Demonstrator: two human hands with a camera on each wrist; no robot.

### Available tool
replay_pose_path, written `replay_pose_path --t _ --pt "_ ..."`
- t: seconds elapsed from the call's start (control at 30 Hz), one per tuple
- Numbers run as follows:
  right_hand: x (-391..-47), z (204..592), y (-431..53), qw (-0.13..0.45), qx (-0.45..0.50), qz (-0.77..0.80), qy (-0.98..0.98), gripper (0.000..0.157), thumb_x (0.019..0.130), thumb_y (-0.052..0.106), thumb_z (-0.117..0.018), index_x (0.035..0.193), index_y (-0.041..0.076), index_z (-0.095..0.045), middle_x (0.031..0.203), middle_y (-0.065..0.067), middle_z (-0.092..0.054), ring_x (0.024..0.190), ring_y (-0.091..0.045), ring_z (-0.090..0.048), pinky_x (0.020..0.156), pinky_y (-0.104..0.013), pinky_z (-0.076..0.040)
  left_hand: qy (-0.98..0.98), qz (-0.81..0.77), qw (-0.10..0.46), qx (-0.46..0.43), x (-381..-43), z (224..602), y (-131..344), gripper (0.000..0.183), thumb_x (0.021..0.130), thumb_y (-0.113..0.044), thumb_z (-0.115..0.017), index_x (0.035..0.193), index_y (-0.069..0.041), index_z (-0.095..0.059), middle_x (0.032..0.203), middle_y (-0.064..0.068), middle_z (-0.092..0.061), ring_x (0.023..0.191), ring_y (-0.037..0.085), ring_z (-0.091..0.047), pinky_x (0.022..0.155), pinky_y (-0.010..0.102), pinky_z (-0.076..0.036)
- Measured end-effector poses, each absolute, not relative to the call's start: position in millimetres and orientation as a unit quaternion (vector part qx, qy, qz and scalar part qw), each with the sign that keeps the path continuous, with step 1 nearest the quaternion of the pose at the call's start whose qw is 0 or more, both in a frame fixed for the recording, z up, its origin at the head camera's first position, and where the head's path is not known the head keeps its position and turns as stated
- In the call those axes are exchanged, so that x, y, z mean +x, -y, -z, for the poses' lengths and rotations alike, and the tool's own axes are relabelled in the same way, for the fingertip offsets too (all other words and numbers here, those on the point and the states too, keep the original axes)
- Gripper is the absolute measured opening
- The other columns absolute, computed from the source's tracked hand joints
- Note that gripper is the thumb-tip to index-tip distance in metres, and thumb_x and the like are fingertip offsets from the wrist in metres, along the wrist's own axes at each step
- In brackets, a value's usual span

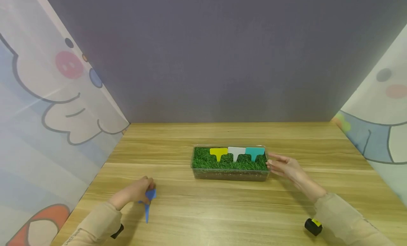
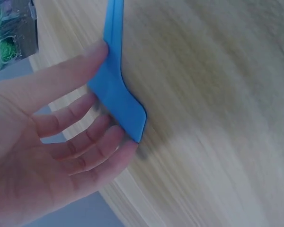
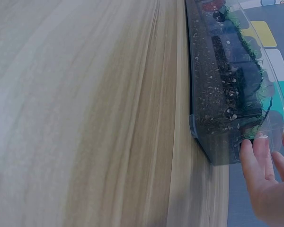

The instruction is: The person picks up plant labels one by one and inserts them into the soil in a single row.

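Observation:
My left hand (image 1: 140, 190) pinches a blue T-shaped plant label (image 1: 147, 203) at the left of the table, its narrow stem pointing toward me. In the left wrist view the thumb lies on the label (image 2: 116, 97) where stem meets head, and the fingertips are along the head's edge. At the right end of a clear box (image 1: 230, 175) of soil and artificial grass, my right hand (image 1: 286, 168) touches the end wall with extended fingers. Yellow (image 1: 218, 152), white (image 1: 236, 151) and teal (image 1: 254, 152) plant labels stand upright in the grass, side by side.
The box stands on a wooden table (image 1: 229, 207), in front of a grey back panel (image 1: 222, 62). Cartoon-printed sheets (image 1: 41, 115) flank both sides. A small black device with a yellow mark (image 1: 313, 226) is by the right sleeve.

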State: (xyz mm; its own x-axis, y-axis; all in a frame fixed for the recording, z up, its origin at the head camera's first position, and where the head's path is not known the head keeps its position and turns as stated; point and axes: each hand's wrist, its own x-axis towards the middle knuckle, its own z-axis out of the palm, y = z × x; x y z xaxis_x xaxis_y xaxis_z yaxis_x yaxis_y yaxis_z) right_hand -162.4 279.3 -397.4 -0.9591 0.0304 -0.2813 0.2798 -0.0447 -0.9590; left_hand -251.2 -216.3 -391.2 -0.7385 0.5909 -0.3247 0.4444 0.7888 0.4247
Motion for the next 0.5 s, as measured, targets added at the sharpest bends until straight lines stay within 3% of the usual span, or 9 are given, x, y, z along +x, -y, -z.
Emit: replay_pose_path --t 0.27,0.5 --pt "-162.4 399.0 -279.4 0.085 0.104 0.709 -0.692 0.063 0.086 0.018 -0.058 0.134 -0.006 -0.024 0.108 -0.01 -0.06 0.09 -0.008 -0.06 0.083 -0.026 -0.046 -0.922 -0.173 0.219 0.269 -250.8 398.9 220.8 0.042 0.054 -0.001 -0.079 0.086 0.004 -0.051 0.08 0.007 -0.048 0.072 0.019 -0.048 0.064 0.035 -0.046" --pt "-161.9 399.0 -279.5 0.085 0.105 0.71 -0.691 0.064 0.086 0.018 -0.057 0.134 -0.007 -0.023 0.105 -0.006 -0.061 0.09 -0.007 -0.06 0.083 -0.026 -0.046 -0.92 -0.182 0.222 0.266 -251.9 398.3 221.3 0.041 0.054 -0.001 -0.079 0.083 0.004 -0.051 0.079 0.008 -0.045 0.069 0.019 -0.045 0.06 0.032 -0.045"
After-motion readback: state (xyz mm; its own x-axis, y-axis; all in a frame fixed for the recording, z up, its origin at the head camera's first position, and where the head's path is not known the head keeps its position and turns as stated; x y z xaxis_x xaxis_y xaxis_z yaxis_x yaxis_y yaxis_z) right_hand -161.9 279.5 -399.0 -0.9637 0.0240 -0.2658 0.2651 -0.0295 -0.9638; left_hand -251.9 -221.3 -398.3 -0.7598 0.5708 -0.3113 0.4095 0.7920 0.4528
